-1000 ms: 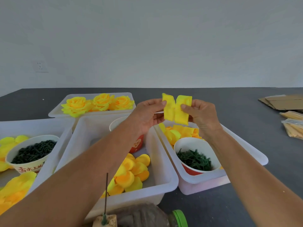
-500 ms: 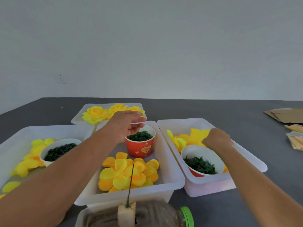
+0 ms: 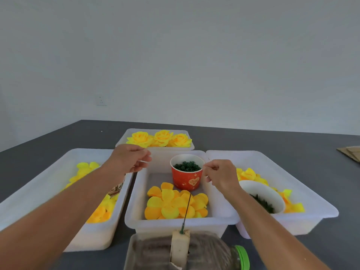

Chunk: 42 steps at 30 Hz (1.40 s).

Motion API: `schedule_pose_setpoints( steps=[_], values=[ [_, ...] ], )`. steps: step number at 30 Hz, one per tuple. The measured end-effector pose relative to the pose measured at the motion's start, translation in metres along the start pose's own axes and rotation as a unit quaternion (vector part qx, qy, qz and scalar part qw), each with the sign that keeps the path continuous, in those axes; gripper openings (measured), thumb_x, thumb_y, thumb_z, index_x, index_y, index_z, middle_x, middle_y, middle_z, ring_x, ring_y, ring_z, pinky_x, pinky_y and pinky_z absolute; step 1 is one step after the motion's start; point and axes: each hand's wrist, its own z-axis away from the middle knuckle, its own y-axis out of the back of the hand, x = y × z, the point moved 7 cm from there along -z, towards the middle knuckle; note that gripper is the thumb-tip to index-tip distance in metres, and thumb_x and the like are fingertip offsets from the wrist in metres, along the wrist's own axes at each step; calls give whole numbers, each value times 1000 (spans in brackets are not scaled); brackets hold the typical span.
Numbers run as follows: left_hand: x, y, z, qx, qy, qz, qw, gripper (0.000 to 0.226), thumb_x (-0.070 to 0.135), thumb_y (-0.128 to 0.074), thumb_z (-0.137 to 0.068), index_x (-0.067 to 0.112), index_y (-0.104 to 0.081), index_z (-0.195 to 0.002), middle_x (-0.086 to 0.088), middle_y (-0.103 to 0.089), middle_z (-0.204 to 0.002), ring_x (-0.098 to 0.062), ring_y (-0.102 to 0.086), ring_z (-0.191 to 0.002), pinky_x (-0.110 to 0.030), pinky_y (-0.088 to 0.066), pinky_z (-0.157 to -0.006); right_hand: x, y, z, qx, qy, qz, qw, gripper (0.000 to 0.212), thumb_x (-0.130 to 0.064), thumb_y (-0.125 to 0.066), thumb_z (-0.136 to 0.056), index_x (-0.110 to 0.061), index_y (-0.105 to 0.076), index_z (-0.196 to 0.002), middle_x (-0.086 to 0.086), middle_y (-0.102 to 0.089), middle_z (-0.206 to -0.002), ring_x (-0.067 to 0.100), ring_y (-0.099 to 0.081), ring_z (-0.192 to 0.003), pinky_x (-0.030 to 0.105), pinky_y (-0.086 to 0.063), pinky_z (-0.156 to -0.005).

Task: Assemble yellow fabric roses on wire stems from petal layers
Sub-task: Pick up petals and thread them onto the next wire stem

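Both hands – L [image 3: 132,160], R [image 3: 220,175] – flanking red cup [image 3: 186,177], mid bin [image 3: 136,215]

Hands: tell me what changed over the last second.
The folded yellow petal piece both hands held up a second ago is gone. The left hand now hovers open over the bins; the right hand pinches near the red cup. Bins, cups and finished roses stayed put.
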Motion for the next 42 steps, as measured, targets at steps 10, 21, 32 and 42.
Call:
schedule_pose_setpoints(
  steps=[10, 21, 32, 42],
  values=[
    [-36, 116, -21, 120, -55, -421, 897, 11, 11, -63, -86, 9, -73, -87, -4, -70, -93, -16, -59, -82, -29, -47, -77, -7, -22, -1, -28, 17, -156, 987, 14, -3, -68, -83, -12, -71, -72, -5, -65, -53, 0, -54, -44, 10, -39, -43],
    [-59, 73, -40, -25, -21, -605, 796, 22, 31, -67, -83, 15, -73, -96, -4, -70, -97, -15, -62, -80, -24, -52, -66, -14, -37, -1, -49, -4, -197, 979, 10, -4, -67, -84, -10, -70, -76, 5, -66, -59, 2, -51, -41, 14, -40, -40],
    [-53, 77, -47, 33, -31, -561, 827, 14, 22, -67, -85, 9, -69, -81, -7, -68, -94, -18, -58, -82, -26, -47, -74, -13, -39, 4, -68, -1, -202, 977, 9, -3, -67, -84, -9, -70, -78, -1, -67, -54, 3, -53, -42, 13, -41, -41],
    [-54, 94, -47, 79, -50, -366, 926, 13, 1, -59, -87, 9, -62, -78, -7, -68, -74, -5, -57, -58, -14, -46, -55, -11, -39, 6, -68, -9, -208, 976, 10, -2, -66, -84, -9, -70, -78, -1, -66, -53, 2, -53, -42, 13, -41, -41]
  ],
)
